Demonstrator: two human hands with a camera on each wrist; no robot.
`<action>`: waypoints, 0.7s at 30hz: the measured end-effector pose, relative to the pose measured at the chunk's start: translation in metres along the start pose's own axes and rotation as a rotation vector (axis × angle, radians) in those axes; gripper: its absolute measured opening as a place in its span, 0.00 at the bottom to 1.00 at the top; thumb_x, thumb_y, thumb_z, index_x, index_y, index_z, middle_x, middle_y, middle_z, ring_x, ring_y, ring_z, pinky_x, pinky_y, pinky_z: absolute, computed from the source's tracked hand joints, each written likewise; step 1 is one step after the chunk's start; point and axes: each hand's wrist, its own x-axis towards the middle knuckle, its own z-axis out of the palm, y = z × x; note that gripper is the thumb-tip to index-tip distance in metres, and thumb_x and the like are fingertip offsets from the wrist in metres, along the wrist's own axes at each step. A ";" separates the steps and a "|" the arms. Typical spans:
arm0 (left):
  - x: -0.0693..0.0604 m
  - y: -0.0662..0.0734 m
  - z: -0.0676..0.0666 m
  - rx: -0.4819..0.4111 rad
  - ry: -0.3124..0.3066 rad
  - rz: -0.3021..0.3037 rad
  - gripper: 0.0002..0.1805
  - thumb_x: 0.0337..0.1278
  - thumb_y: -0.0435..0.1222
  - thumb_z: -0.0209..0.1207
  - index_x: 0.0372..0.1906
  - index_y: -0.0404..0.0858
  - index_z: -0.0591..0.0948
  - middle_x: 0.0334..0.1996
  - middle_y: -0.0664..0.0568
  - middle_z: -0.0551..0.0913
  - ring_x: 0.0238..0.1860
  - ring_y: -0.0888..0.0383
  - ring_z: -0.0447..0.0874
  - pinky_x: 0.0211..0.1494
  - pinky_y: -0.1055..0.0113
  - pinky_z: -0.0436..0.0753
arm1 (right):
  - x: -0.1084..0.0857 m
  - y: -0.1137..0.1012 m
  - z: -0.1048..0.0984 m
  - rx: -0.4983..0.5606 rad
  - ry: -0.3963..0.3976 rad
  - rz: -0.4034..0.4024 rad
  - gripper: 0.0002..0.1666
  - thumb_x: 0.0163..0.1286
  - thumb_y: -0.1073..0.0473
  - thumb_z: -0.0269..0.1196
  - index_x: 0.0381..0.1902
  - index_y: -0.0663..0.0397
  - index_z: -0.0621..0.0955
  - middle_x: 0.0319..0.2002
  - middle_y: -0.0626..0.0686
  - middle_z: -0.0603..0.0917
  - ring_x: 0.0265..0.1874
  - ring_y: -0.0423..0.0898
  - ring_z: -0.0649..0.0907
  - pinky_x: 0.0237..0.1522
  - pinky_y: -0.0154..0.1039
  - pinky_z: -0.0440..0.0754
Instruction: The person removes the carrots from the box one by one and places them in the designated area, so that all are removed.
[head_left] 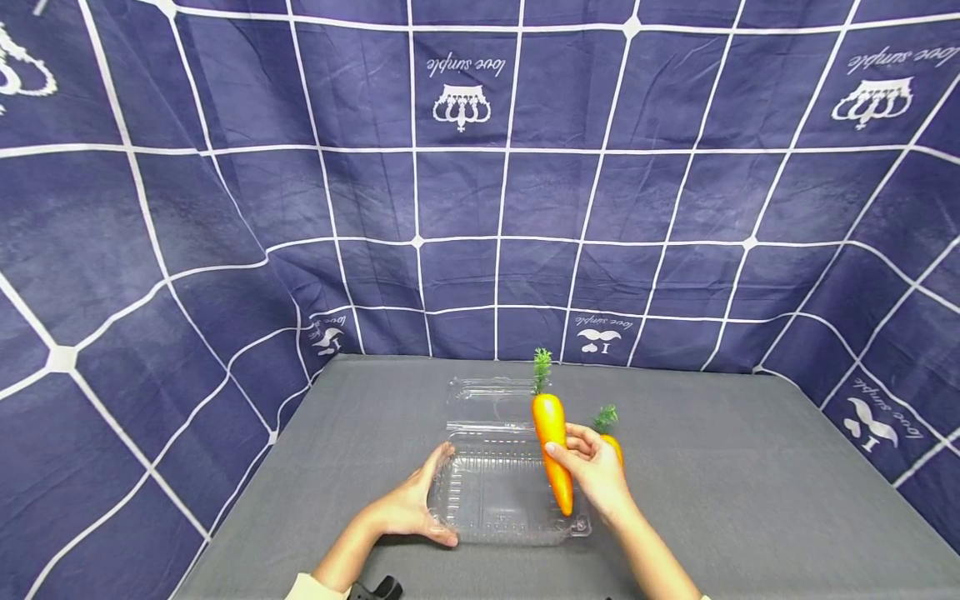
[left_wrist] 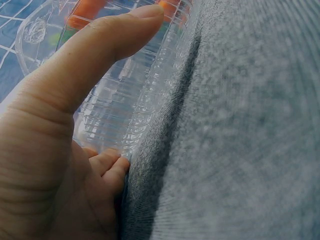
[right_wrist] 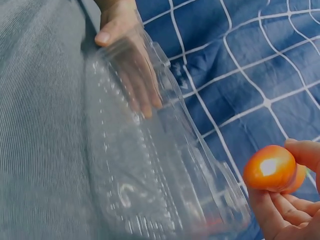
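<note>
A clear plastic clamshell box [head_left: 491, 492] lies open on the grey table, its lid [head_left: 487, 406] folded out toward the back. My left hand [head_left: 408, 502] spans the box's left end, thumb at the near side and fingers at the far side; the left wrist view shows its thumb [left_wrist: 100, 55] along the ribbed wall. Above the box's right part, my right hand [head_left: 600, 471] pinches an orange carrot [head_left: 552, 425] between thumb and fingers. Its green top points away and its tip toward me. The right wrist view shows that carrot [right_wrist: 270, 167] end-on.
A second carrot [head_left: 613, 447] with a green top lies on the table, partly hidden behind my right hand. Blue cloth [head_left: 547, 192] with white grid lines rises behind the grey table surface [head_left: 750, 492] and along both sides.
</note>
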 end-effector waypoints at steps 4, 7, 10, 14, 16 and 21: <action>0.000 0.001 0.001 0.006 0.001 0.004 0.74 0.23 0.42 0.83 0.75 0.30 0.44 0.73 0.36 0.56 0.71 0.38 0.53 0.70 0.43 0.55 | -0.002 -0.002 -0.015 -0.034 0.033 0.022 0.29 0.62 0.68 0.67 0.59 0.73 0.72 0.35 0.54 0.83 0.31 0.39 0.83 0.35 0.32 0.81; 0.000 0.001 0.001 0.008 0.000 0.004 0.74 0.23 0.42 0.83 0.75 0.30 0.45 0.73 0.36 0.56 0.71 0.38 0.53 0.70 0.42 0.55 | -0.003 -0.003 -0.025 -0.039 0.047 0.044 0.30 0.63 0.67 0.67 0.61 0.71 0.71 0.35 0.53 0.83 0.30 0.40 0.82 0.33 0.33 0.81; 0.000 0.002 0.002 0.007 -0.004 0.001 0.74 0.23 0.42 0.83 0.75 0.31 0.44 0.73 0.36 0.55 0.72 0.38 0.52 0.70 0.42 0.54 | -0.004 -0.003 -0.035 -0.053 0.056 0.068 0.30 0.64 0.65 0.66 0.62 0.70 0.71 0.37 0.54 0.83 0.29 0.41 0.82 0.30 0.36 0.81; 0.000 0.002 0.001 0.019 -0.003 0.002 0.74 0.23 0.43 0.83 0.75 0.30 0.44 0.73 0.36 0.55 0.72 0.38 0.51 0.70 0.42 0.54 | -0.004 -0.002 -0.049 -0.116 0.077 0.091 0.31 0.65 0.61 0.66 0.63 0.68 0.70 0.39 0.54 0.83 0.28 0.41 0.81 0.29 0.36 0.81; 0.000 0.002 0.001 0.025 -0.001 0.001 0.74 0.23 0.43 0.83 0.75 0.30 0.44 0.73 0.36 0.55 0.72 0.37 0.52 0.70 0.42 0.55 | -0.004 -0.001 -0.056 -0.134 0.087 0.089 0.32 0.65 0.61 0.66 0.63 0.69 0.70 0.40 0.54 0.83 0.29 0.40 0.81 0.30 0.35 0.80; 0.001 0.001 0.001 0.024 -0.004 -0.007 0.75 0.23 0.44 0.83 0.75 0.30 0.44 0.73 0.36 0.55 0.72 0.38 0.52 0.69 0.40 0.55 | -0.003 -0.002 -0.074 -0.144 0.103 0.069 0.32 0.66 0.63 0.65 0.64 0.72 0.68 0.39 0.53 0.84 0.30 0.37 0.82 0.32 0.32 0.80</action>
